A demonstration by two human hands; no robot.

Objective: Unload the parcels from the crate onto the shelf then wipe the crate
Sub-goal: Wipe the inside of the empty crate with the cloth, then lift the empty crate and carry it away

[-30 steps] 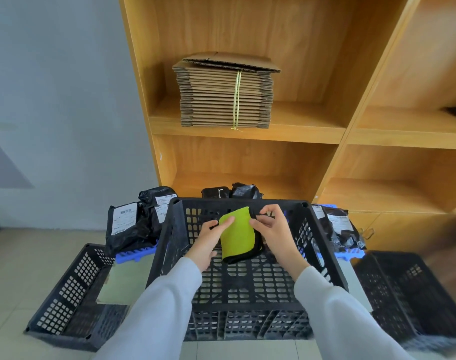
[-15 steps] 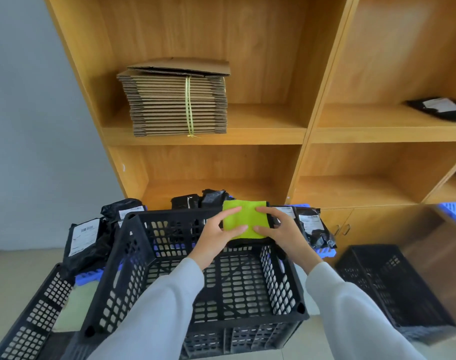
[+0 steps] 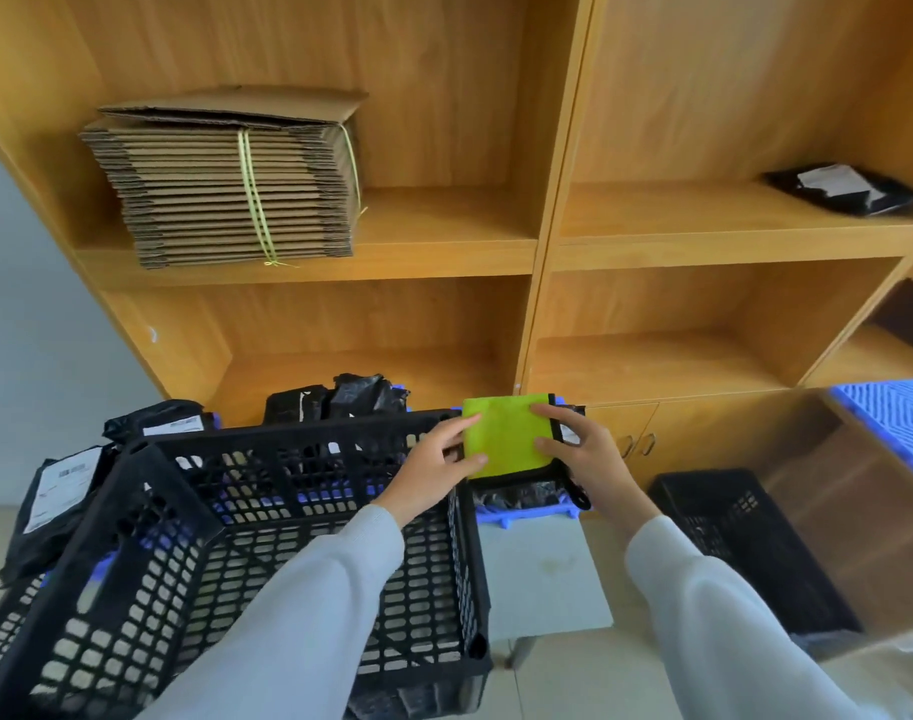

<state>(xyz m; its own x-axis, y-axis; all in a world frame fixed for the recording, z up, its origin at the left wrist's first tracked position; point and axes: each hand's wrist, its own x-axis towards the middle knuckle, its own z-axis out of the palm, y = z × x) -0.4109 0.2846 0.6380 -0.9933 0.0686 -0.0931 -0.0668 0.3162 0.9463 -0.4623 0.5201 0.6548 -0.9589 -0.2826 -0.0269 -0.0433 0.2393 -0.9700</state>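
1. Your left hand [image 3: 436,459] pinches the left edge of the folded green cloth [image 3: 506,439], thumb on top and fingers curled beneath; how many fingers sit under the cloth is hidden.
2. Your right hand [image 3: 581,459] holds the cloth's right edge, fingers laid over its face – the thumb is out of sight behind the fabric.
3. The cloth has a black border and is held up past the far right corner of the black crate [image 3: 267,537], above a blue tray edge [image 3: 527,514]; it touches neither that you can see.
4. The crate stands tilted in front of you, its near rim cut off by the frame and partly covered by your grey sleeves [image 3: 308,610]. Its slotted floor shows no parcel.
5. Black parcels [image 3: 64,496] with white labels lie beyond the crate's left and far sides; the print is too small to read, and the crate wall hides their lower parts.
6. On the wooden shelf [image 3: 542,252], one black parcel [image 3: 844,192] lies in the upper right bay – blurred, half cropped by the frame.
7. A tied bundle of flat cardboard [image 3: 230,179] fills the upper left bay.
8. A second black crate [image 3: 745,543] sits on the floor at right, smeared by blur, beside a brown shape you cannot identify.
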